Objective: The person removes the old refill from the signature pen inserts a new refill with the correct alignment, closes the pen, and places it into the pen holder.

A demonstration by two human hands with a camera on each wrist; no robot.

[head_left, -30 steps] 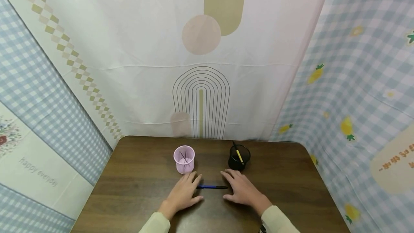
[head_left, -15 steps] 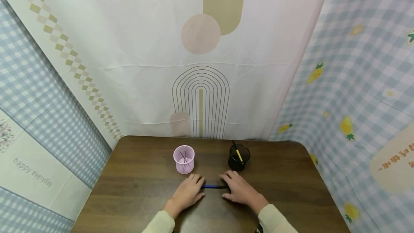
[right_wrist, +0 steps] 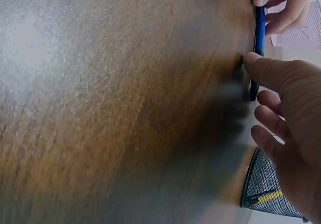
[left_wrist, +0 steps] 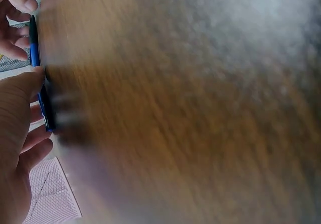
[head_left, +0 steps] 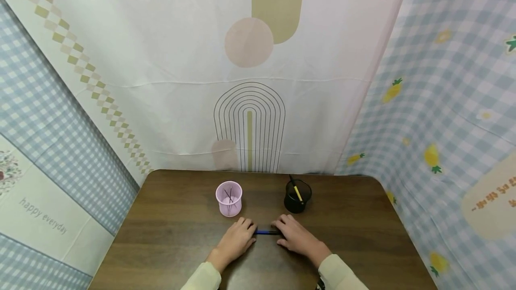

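Note:
A blue pen with a black end lies crosswise between both hands, low over the brown table. My left hand pinches its blue end; in the left wrist view the thumb is on the near side of the pen and the fingers behind it. At the black end is my right hand, with its thumb against the pen and fingers on the far side in the right wrist view. Parts of both pen ends are covered by the hands in the head view.
Beyond the left hand stands a pink mesh cup with thin dark sticks in it. A black mesh cup holding a yellow and black pen is behind the right hand. Patterned cloths hang around the table.
Both hands have closed in on the pen from its two sides, the left moving right and the right slightly left. Less of the pen shows between them now. The cups stayed put.

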